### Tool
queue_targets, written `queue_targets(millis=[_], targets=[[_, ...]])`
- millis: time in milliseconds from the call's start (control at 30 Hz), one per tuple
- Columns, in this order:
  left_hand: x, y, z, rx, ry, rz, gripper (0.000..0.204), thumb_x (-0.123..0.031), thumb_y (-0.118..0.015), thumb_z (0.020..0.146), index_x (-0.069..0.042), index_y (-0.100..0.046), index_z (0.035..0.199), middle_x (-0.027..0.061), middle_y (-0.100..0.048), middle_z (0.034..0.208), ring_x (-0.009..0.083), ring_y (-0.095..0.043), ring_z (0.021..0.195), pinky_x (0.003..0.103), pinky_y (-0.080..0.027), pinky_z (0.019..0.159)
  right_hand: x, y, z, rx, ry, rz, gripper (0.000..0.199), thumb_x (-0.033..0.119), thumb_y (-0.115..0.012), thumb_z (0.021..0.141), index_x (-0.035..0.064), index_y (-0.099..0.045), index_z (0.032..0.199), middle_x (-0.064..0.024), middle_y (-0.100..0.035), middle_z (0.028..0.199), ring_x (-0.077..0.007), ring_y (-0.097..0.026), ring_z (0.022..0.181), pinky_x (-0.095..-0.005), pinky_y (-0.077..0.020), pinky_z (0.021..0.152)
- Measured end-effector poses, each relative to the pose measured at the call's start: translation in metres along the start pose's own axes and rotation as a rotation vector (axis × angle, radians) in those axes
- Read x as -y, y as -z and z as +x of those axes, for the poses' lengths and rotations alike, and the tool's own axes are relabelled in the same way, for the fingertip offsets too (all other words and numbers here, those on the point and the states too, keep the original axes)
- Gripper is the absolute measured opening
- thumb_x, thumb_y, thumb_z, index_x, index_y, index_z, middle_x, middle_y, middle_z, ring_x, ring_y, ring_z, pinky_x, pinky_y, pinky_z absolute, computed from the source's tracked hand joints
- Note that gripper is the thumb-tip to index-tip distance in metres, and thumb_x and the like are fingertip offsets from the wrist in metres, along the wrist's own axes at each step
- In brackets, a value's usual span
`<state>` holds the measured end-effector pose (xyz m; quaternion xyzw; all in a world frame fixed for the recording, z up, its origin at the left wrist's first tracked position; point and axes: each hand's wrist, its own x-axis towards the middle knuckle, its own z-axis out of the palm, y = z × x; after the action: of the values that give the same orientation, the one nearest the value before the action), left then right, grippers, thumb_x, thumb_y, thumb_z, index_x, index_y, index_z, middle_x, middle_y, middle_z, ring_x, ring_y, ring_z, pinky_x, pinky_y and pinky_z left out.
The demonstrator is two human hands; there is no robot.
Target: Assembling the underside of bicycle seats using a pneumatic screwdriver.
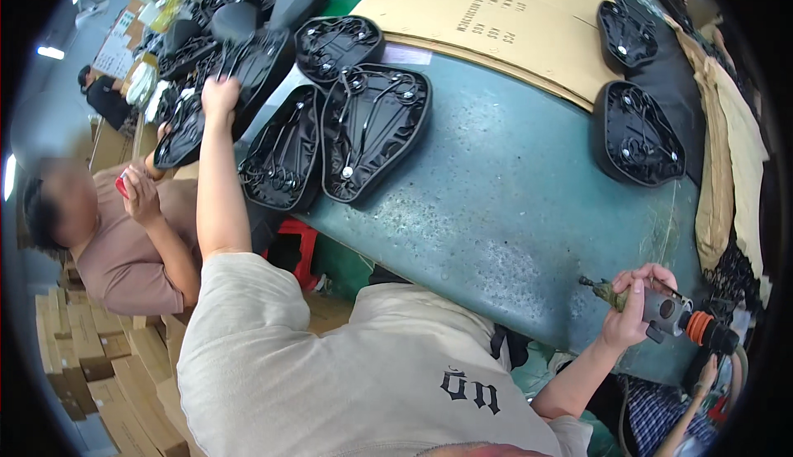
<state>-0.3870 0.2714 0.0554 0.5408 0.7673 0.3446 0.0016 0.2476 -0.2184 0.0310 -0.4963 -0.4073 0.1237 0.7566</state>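
Observation:
My left hand (220, 96) reaches out to the far left, its fingers closed on the metal rods of a black saddle (258, 73) that lies underside up. In my right hand (632, 312), at the table's right front corner, is a power screwdriver (663, 312) with a grey body, an orange ring and a thin bit pointing left. Beside my left arm, three more upturned saddles lie together: a small one (339, 47), a narrow one (285, 153) and a larger one (376, 127). Bent metal rods and black lining show in each.
The blue-green table (496, 168) bears flat cardboard (496, 19) at its far side. Two upturned saddles (638, 131) lie at the right. A co-worker (132, 242) at the left holds a small red thing. A red stool (304, 250) stands under the table's edge; cartons (107, 350) fill the lower left.

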Motion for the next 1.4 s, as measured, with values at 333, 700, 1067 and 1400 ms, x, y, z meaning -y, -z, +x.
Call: queue_targets(millis=[333,700,1067,1400], targets=[[0.113,-0.028,-0.002,0.211,-0.104,0.187,0.057,-0.027,-0.081,0.087,0.008,-0.059,0.125,0.0205,-0.069,0.118,0.0271,-0.067,0.109,0.036,-0.052,0.095,-0.007,-0.028,0.067,-0.056,-0.269,-0.122,0.030,-0.005,-0.062,0.089,-0.0046,-0.060,0.119,-0.0127,-0.068,0.097,-0.0144,-0.063,0.063,-0.0282,-0.0507,0.060],[-0.206,0.061,-0.300,0.391,-1.088,-0.575,0.023,0.004,-0.071,0.084,-0.001,-0.069,0.107,0.0151,-0.071,0.117,0.0324,-0.065,0.122,0.044,-0.049,0.105,-0.066,-0.062,0.160,0.100,-0.520,-0.428,0.025,0.007,-0.071,0.084,0.0024,-0.059,0.106,-0.0068,-0.063,0.077,-0.0161,-0.063,0.056,-0.0340,-0.0509,0.050],[-0.238,-0.042,-0.374,1.181,-0.537,-0.518,0.047,-0.040,-0.059,0.104,0.003,-0.063,0.122,0.0256,-0.069,0.114,0.0391,-0.069,0.105,0.043,-0.054,0.092,0.092,-0.072,0.010,0.604,-0.711,-0.183,0.030,-0.003,-0.074,0.077,0.0010,-0.066,0.106,-0.0104,-0.074,0.106,-0.0057,-0.061,0.075,-0.0273,-0.0526,0.071],[-0.258,-0.018,-0.423,1.163,-0.917,-0.191,0.032,-0.031,-0.056,0.101,0.000,-0.064,0.100,0.0237,-0.072,0.095,0.0437,-0.070,0.092,0.054,-0.055,0.084,0.056,-0.071,0.079,0.338,-0.029,0.321,0.028,0.000,-0.054,0.093,0.0013,-0.054,0.121,-0.0213,-0.061,0.103,-0.0231,-0.061,0.064,-0.0440,-0.0533,0.064]])
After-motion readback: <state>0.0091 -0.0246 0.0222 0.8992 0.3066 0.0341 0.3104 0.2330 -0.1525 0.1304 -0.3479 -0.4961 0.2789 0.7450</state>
